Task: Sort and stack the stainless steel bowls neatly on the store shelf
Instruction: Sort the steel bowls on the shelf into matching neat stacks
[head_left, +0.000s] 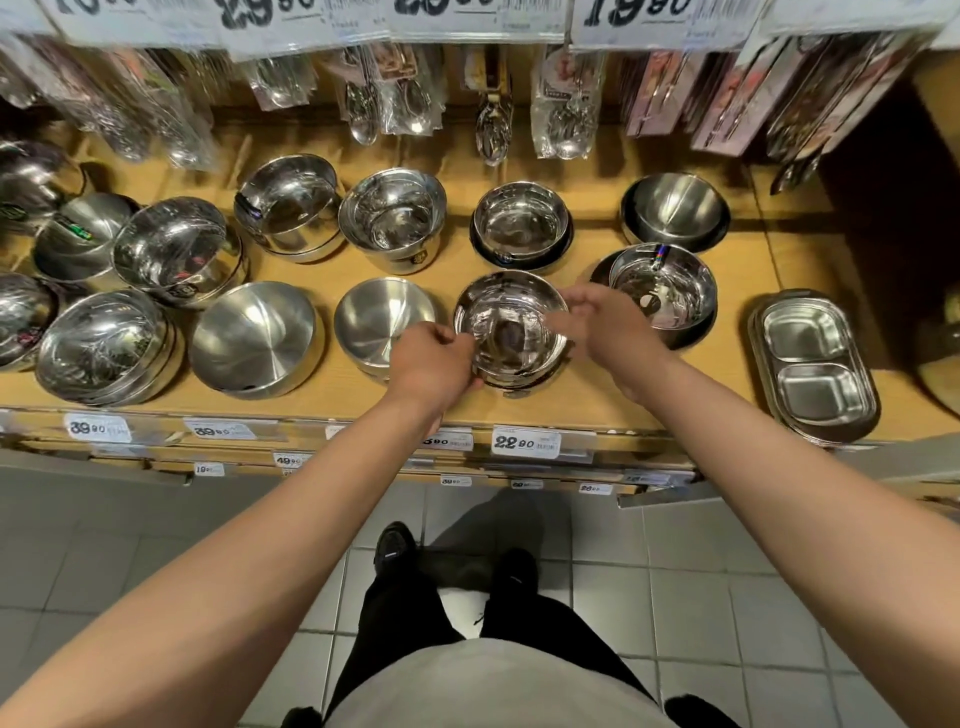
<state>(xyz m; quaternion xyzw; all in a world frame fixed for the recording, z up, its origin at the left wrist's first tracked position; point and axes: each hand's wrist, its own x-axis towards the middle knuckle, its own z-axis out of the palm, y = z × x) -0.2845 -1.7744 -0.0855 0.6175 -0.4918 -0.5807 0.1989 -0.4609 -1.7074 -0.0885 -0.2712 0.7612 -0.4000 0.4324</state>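
A shiny steel bowl (511, 319) tops a short stack at the front middle of the wooden shelf (587, 410). My left hand (434, 366) grips its near-left rim. My right hand (605, 325) holds its right rim with fingers curled over the edge. A matte bowl (382, 322) sits just to its left and a labelled bowl stack (662, 291) to its right. Behind stand more bowl stacks, one (522, 223) straight back and another (392, 215) back left.
Several larger bowls (254, 338) fill the shelf's left side. A stack of two-compartment steel trays (813, 366) lies at the right end. Packaged spoons (491, 124) hang above the back row. Price tags (524, 442) line the shelf's front edge, with tiled floor below.
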